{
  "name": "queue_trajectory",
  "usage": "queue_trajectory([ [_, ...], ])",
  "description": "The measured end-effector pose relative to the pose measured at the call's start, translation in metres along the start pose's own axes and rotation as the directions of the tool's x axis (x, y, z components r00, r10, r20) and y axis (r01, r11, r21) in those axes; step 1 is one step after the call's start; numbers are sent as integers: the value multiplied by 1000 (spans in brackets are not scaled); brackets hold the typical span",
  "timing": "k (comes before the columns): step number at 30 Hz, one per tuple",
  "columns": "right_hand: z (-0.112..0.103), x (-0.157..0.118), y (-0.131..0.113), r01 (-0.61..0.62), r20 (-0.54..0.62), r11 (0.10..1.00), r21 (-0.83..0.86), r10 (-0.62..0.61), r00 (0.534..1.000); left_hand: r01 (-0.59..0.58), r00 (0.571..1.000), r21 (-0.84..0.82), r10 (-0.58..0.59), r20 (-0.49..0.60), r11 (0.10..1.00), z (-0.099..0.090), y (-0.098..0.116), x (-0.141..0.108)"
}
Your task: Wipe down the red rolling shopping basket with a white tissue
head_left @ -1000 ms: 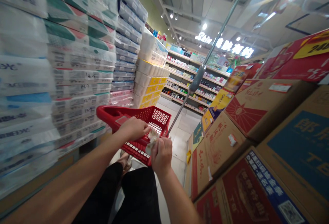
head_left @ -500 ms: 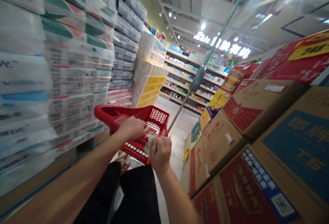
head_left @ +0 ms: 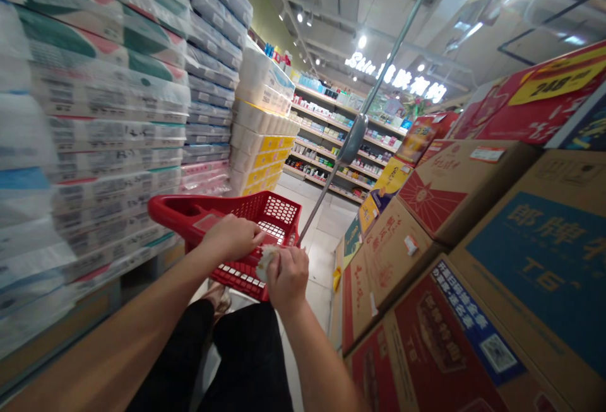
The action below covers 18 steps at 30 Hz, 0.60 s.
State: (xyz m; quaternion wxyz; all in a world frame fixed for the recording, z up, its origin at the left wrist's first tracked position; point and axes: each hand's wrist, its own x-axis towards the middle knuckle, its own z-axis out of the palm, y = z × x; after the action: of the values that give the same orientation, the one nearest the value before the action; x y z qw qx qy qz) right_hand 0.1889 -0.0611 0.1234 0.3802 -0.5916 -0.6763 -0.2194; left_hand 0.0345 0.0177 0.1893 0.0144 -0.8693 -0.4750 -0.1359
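- We are standing in a supermarket aisle, with stacked packs of toilet paper [head_left: 118,122] rising on the left and printed cardboard cartons [head_left: 473,210] piled on the right.
- We are logging goods shelves [head_left: 336,141] lining the far end of the aisle.
- We are noting a red plastic shopping basket [head_left: 165,205], with a metal pole [head_left: 353,141] rising from it, just ahead of the person's black trousers [head_left: 246,361].
- The left hand [head_left: 231,238] is hanging half-curled over the basket, its fingertips just beside the scrap; we cannot tell whether they are touching it.
- The right hand [head_left: 287,279] is closed, gripping a crumpled whitish scrap [head_left: 264,262] above the basket; its material is unclear.
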Motion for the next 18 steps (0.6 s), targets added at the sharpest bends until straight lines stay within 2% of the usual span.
queue_trajectory([
  [1, -1, 2, 1, 2, 25, 1000, -7, -2, 1000, 4, 1000, -5, -4, 3, 1000, 0, 1, 0],
  [3, -6, 16, 3, 10, 185, 999, -38, -3, 983, 5, 1000, -1, -5, 7, 1000, -1, 2, -1],
  [6, -14, 46, 7, 25, 475, 998, -64, 8, 880, 0, 1000, 24, 0, 8, 1000, -2, 4, -1],
  [8, -17, 55, 9, 27, 575, 998, -59, 12, 818, -2, 1000, 37, 2, 9, 999, -2, 5, -1],
  [9, -17, 54, 9, 28, 578, 998, -50, 5, 816, -2, 1000, 38, 2, 11, 999, -2, 5, -1],
  [10, -16, 48, 8, 29, 544, 999, -39, -3, 839, -4, 1000, 36, 4, 13, 999, -2, 5, -1],
  [11, -13, 40, 8, 28, 473, 999, -28, -11, 881, -7, 1000, 35, 7, 12, 999, -2, 5, -1],
  [13, -8, 20, 7, 21, 255, 1000, -10, -17, 967, -9, 1000, 34, 9, 7, 999, -2, 4, -2],
  [14, -6, 11, 7, 23, 147, 1000, 5, -23, 989, -10, 1000, 34, 10, 3, 999, -2, 4, -2],
  [16, -4, 1, 8, 37, 28, 999, 23, -38, 999, -11, 1000, 36, 11, -4, 999, -2, 4, -2],
  [18, -7, 6, 11, 53, 79, 998, 24, -55, 995, -18, 1000, 37, 19, -3, 999, -2, 5, -2],
])
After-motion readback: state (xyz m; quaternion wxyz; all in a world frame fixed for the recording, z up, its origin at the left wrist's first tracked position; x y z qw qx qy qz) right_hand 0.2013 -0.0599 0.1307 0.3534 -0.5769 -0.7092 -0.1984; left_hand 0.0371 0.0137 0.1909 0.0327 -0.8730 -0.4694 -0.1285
